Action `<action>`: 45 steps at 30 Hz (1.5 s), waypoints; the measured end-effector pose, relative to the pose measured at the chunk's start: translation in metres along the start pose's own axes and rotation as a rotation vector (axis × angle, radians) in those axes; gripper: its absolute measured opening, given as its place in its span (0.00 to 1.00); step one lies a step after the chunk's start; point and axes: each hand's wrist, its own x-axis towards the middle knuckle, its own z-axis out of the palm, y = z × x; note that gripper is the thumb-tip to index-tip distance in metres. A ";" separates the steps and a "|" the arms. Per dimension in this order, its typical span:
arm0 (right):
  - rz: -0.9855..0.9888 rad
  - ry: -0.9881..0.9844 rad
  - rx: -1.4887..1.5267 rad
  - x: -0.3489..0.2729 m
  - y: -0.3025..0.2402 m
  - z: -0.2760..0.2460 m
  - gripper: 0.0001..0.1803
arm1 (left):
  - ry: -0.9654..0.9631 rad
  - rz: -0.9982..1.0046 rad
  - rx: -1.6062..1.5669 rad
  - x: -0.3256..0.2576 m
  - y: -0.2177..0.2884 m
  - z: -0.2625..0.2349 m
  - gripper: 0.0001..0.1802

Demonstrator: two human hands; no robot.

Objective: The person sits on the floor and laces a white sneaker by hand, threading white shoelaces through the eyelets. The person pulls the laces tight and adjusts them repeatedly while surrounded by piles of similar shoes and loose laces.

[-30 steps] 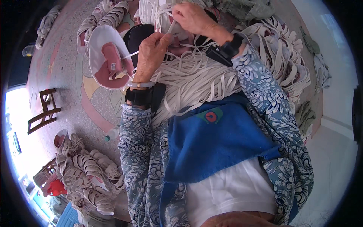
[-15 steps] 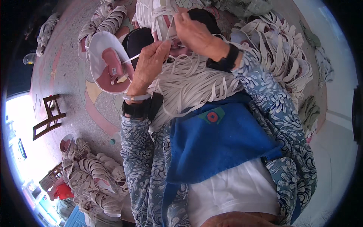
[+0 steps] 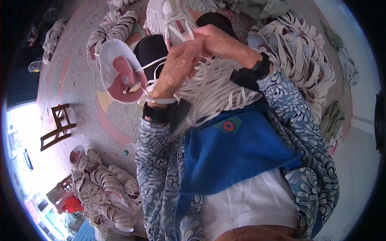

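Note:
A white shoe upper with pale lacing lies at the top middle, its front toward my hands. My left hand is closed, with a white shoelace running left from it past an open white and pink upper. Fingers of my right hand pinch together beside it, at the lower end of the lacing. The two hands touch or overlap, so the fingertips are partly hidden. A heap of loose off-white laces covers my lap just below, above the blue apron.
Black rounded pads show on both sides of the upper. Bundled uppers are heaped at right, more at lower left. A wooden stool and a small bottle are on the floor at left.
My hands have come together: the right moved down and right, the left moved right and slightly down. The lace at left has gone from taut to slacker. The whole view has shifted slightly.

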 end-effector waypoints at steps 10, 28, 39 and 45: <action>0.167 -0.437 1.215 0.028 0.053 -0.018 0.14 | -0.069 0.359 0.258 -0.012 -0.024 -0.047 0.20; -0.055 0.556 -0.057 -0.033 0.179 -0.158 0.09 | 1.358 0.563 -0.974 -0.192 -0.075 -0.297 0.08; -0.135 0.361 -0.289 -0.006 0.054 -0.137 0.14 | 0.693 0.961 -0.544 -0.325 -0.135 -0.394 0.07; -0.314 -0.308 -0.337 -0.059 -0.034 -0.041 0.11 | 0.798 0.621 0.042 -0.138 -0.026 -0.213 0.15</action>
